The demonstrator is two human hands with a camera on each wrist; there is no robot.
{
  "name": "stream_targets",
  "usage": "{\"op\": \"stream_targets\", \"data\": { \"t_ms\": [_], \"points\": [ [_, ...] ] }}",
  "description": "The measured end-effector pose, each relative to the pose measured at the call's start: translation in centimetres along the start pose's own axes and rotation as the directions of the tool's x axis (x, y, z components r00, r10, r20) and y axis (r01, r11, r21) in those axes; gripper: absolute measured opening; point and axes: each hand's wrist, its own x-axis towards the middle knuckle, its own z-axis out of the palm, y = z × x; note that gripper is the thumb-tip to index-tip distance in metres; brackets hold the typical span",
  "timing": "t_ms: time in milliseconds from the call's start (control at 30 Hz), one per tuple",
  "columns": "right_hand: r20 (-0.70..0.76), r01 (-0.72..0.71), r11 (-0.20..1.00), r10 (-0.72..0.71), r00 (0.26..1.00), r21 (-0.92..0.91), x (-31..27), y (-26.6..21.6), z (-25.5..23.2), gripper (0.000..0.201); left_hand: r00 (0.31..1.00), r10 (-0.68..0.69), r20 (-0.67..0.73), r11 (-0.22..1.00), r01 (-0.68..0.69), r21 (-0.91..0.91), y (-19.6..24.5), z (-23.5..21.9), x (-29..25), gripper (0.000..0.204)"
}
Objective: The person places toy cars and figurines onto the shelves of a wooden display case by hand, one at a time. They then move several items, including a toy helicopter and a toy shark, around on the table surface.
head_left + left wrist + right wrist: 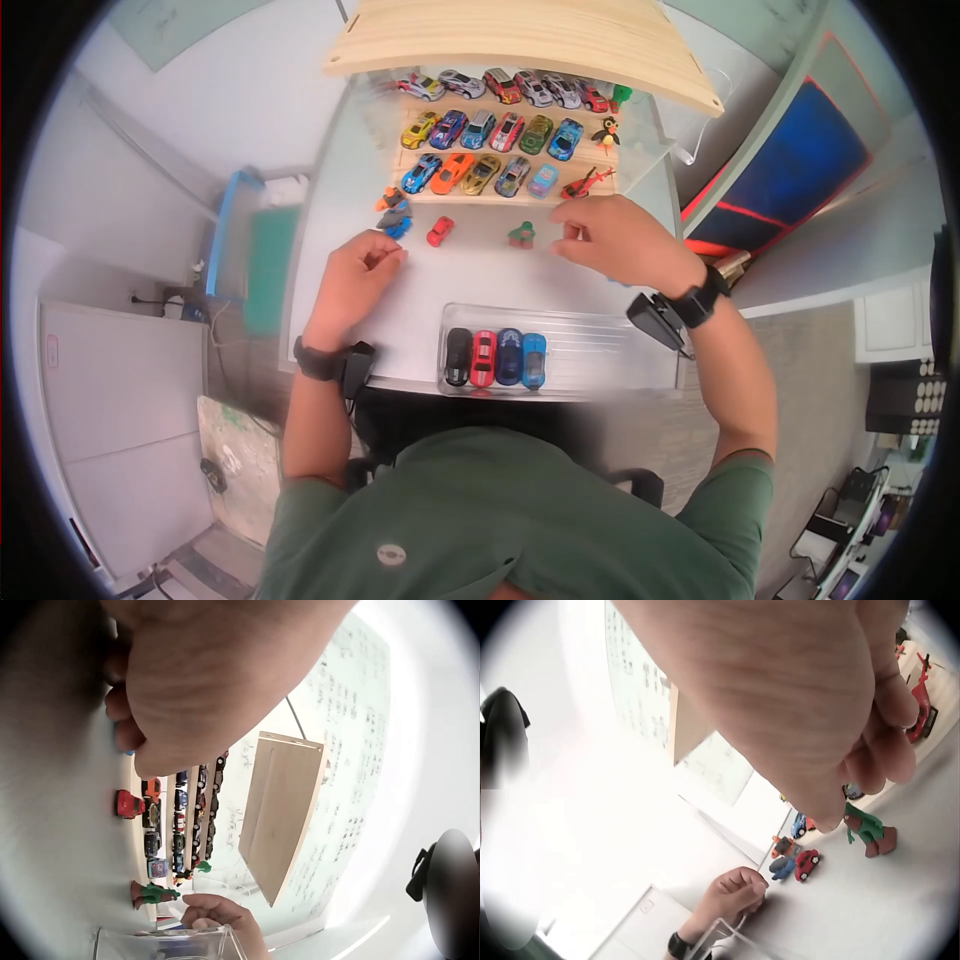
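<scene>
On the white table, my left hand (352, 282) rests with loosely curled fingers and nothing visible in them. Just beyond its fingers sit a blue and grey toy (397, 221) and an orange toy (388, 199). To the right stands a small red car (440, 231). My right hand (622, 240), also loosely curled and holding nothing that shows, hovers to the right of a green toy figure (522, 235). In the right wrist view the green figure (868, 829) stands upright on brown feet, below the fingertips. A red toy helicopter (588, 184) lies beyond this hand.
A tiered wooden rack (440, 198) holds rows of toy cars, with a penguin-like figure (606, 132) at its right end. Its large wooden board (520, 35) overhangs the back. Nearer me, a clear tray (620, 345) contains several cars at its left end.
</scene>
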Motion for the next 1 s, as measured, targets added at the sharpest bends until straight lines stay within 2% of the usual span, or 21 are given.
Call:
{"op": "stream_targets", "data": {
  "t_ms": [67,133,233,367,433,567,633,733,1000],
  "points": [
    [0.033,0.026,0.998,-0.024,0.999,-0.059,1.8,-0.5,0.9,0.031,1.0,-0.005,-0.007,1.0,0.005,-0.01,-0.2,-0.1,0.1,0.009],
    [0.038,0.043,0.978,-0.036,0.999,-0.205,3.1,-0.5,2.0,0.029,1.0,-0.017,-0.016,0.999,0.017,-0.038,-0.4,-0.2,0.2,0.01],
    [0.043,0.037,0.961,-0.026,0.999,-0.274,4.0,-0.4,3.0,0.029,0.999,-0.023,-0.024,0.997,0.022,-0.07,-0.5,-0.1,0.2,0.011],
    [0.04,0.003,0.962,0.008,0.999,-0.271,3.9,-0.3,3.1,0.026,0.999,-0.019,-0.029,0.997,0.017,-0.071,-0.8,0.1,0.3,0.011],
    [-0.027,0.063,0.974,-0.07,0.997,-0.217,3.0,0.3,2.4,0.024,0.999,-0.02,-0.025,0.998,0.019,-0.066,-0.5,0.1,0.3,0.011],
    [-0.095,0.026,0.979,-0.046,0.994,-0.203,0.6,1.9,-0.3,0.02,1.0,-0.014,-0.028,0.998,0.013,-0.062,-0.3,0.0,0.2,0.01],
    [-0.171,-0.117,0.984,0.094,0.981,-0.132,-0.8,2.3,-1.3,0.021,1.0,-0.015,-0.027,0.999,0.013,-0.046,0.1,-0.1,0.1,0.01],
    [-0.224,-0.172,0.966,0.127,0.966,-0.191,-1.8,4.4,-1.6,0.021,0.999,-0.011,-0.03,1.0,0.011,-0.027,0.0,0.1,0.1,0.009],
    [-0.238,-0.226,0.949,0.173,0.956,-0.219,-1.7,6.8,-0.3,0.024,0.998,-0.023,-0.057,1.0,0.022,-0.023,-0.3,0.2,0.1,0.01]
  ]
}}
